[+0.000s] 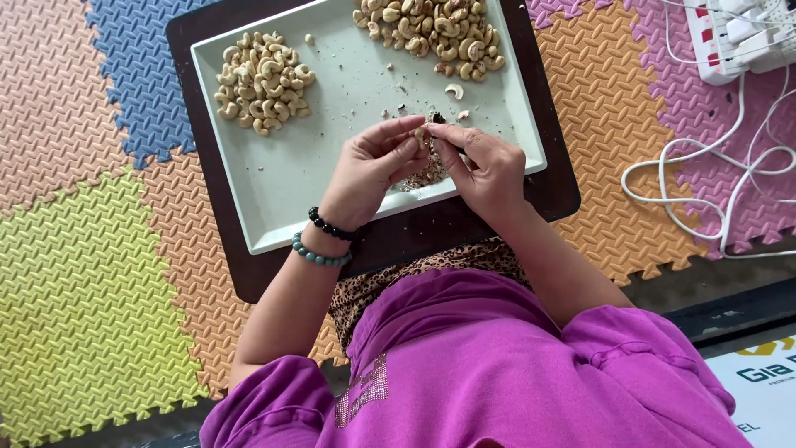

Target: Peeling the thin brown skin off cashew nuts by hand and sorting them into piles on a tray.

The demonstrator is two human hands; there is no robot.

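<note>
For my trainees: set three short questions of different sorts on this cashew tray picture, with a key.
1. True or false: the left hand and right hand meet over the pale tray.
2. How many cashew piles lie on the tray?
3. Which pile looks paler: A, the left pile, or B, the top pile?

Key: 1 true; 2 two; 3 A.

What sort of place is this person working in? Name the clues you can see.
Probably a home floor used for hand-sorting nuts: coloured foam puzzle mats cover the floor, a pale tray holds two piles of cashews, and a power strip trails white cables.
</note>
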